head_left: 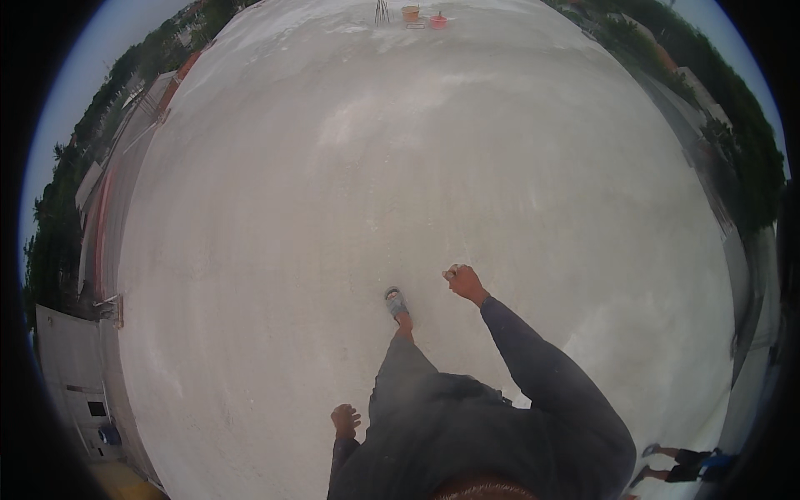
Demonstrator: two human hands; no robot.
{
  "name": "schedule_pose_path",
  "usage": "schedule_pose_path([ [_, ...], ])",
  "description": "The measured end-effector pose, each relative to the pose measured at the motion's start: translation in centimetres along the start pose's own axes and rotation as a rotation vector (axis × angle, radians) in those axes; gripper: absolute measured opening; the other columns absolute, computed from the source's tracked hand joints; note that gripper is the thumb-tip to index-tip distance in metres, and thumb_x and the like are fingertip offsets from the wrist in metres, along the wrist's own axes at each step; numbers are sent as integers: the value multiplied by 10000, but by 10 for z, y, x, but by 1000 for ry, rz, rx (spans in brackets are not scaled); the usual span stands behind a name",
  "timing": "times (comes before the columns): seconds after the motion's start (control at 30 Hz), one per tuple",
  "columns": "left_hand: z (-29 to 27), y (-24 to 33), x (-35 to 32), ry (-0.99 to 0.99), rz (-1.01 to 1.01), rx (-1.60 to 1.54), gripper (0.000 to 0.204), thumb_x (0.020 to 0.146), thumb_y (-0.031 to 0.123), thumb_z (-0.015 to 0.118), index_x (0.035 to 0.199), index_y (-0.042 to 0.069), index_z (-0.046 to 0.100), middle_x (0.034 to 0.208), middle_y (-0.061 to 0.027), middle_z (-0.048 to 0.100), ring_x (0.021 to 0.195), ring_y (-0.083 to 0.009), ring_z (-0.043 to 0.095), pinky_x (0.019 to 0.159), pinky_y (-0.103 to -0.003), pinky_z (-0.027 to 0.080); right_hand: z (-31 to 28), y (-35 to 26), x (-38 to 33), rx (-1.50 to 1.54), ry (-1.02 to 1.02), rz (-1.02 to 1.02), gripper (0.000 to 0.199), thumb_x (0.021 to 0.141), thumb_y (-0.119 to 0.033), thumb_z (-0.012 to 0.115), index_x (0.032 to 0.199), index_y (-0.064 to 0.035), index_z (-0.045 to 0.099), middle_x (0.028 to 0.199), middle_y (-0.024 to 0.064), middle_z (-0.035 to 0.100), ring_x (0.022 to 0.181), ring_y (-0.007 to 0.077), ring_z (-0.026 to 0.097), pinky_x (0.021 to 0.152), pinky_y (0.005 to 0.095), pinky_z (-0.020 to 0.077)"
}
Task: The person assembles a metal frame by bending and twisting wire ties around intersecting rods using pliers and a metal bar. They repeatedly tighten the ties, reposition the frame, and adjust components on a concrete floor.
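My right hand (467, 283) swings out ahead of my body, over the pale concrete surface (275, 208). Its fingers are curled closed, and whatever they may hold is too small to make out. Down at my left side hangs my left hand (345, 420), its fingers loosely bent and apart with nothing seen in them. Neither hand touches the surface. Between the two, one foot in a grey sandal (396, 302) is stepped forward.
Far ahead stand an orange tub (410, 14), a red tub (438, 22) and some thin upright rods (382, 12). Another person (687, 465) is at the lower right. Rooftops and trees (737, 175) lie beyond the slab's edges.
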State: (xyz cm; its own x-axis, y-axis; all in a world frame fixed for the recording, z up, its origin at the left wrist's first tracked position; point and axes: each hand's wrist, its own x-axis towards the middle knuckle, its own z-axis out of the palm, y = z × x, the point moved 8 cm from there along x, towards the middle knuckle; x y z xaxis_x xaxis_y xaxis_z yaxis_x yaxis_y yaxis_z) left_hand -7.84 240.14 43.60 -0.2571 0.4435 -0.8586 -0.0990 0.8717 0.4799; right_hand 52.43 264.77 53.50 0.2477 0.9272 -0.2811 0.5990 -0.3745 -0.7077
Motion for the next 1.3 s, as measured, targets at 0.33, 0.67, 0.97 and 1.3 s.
schedule_pose_path([
  [0.33, 194, 463, 146, -109, 367, 109, 340, 948, 195, 647, 1243, 30, 604, 968, -118, 684, 711, -214, 682, 553, -331, 540, -17, 177, 54, -142, -140, 523, 288, 941, -156, 608, 706, -9, 685, 653, 122, 717, 520, 218, 701, 495, 364, 591],
  [0.67, 375, 691, 289, -168, 310, 227, 358, 957, 223, 642, 1247, 17, 606, 960, -128, 691, 722, -238, 696, 557, -345, 552, -38, 130, 313, 221, -45, 935, 261, 949, -169, 639, 801, 33, 715, 680, 140, 724, 516, 223, 696, 484, 377, 596],
  [0.97, 425, 809, 365, -60, -73, -113, 269, 992, 190, 589, 1205, 28, 617, 984, -166, 692, 716, -305, 690, 567, -416, 554, -160, -51, 863, -618, -143, 14, 249, 920, -198, 617, 773, -28, 724, 756, 136, 708, 701, 285, 719, 652, 446, 598],
  [1.3, 562, 1099, 545, 10, -144, 87, 356, 1003, 257, 493, 1247, 20, 599, 1053, -172, 678, 784, -321, 671, 642, -455, 522, -179, -264, 1249, -211, 75, -259, 181, 913, -191, 660, 954, -28, 728, 881, 122, 750, 732, 249, 728, 687, 393, 591],
])
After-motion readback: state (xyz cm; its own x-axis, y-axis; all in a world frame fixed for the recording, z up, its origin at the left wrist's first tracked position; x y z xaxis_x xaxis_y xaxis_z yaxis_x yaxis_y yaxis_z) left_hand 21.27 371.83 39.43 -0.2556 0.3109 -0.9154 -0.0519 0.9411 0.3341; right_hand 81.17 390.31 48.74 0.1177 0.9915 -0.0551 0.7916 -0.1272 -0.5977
